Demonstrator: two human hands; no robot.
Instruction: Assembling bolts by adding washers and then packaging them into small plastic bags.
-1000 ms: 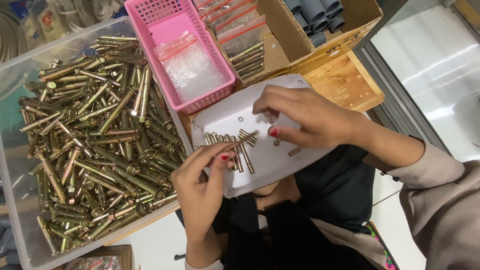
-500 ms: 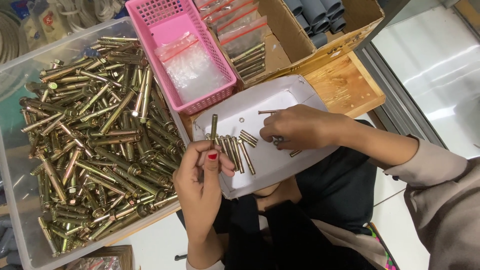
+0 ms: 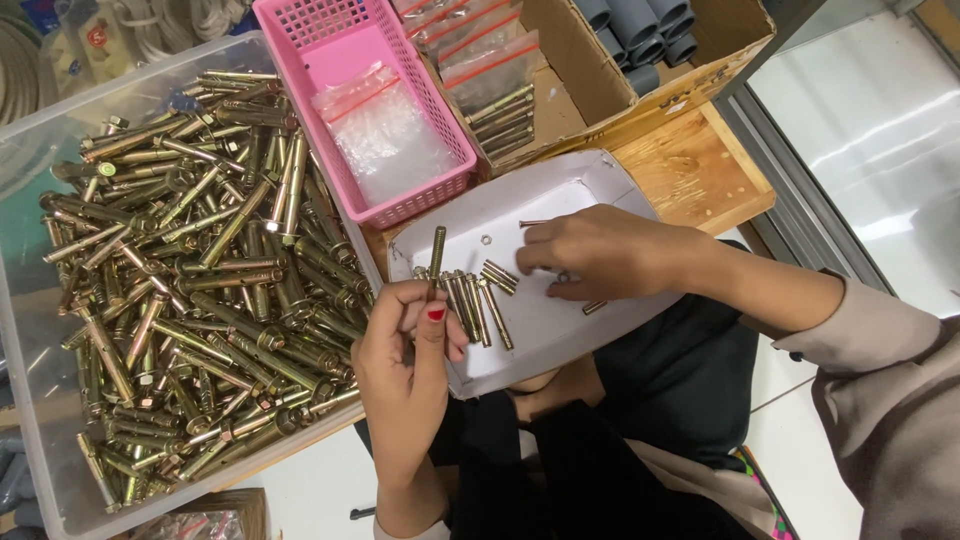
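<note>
A brass-coloured threaded anchor bolt (image 3: 436, 258) stands upright at centre frame, pinched in the closed fingers of the left hand (image 3: 405, 350) over a shallow white cardboard tray (image 3: 560, 330). The right hand (image 3: 600, 255), fingers curled down, presses on small parts in the tray. At left, a clear plastic bin (image 3: 30, 400) holds heaped bolts.

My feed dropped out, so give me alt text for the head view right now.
The left hand holds one brass-coloured bolt upright over a white cardboard tray, while the right hand rests among loose bolts in it. A clear bin of anchor bolts sits beside it, with a pink basket behind.
</note>
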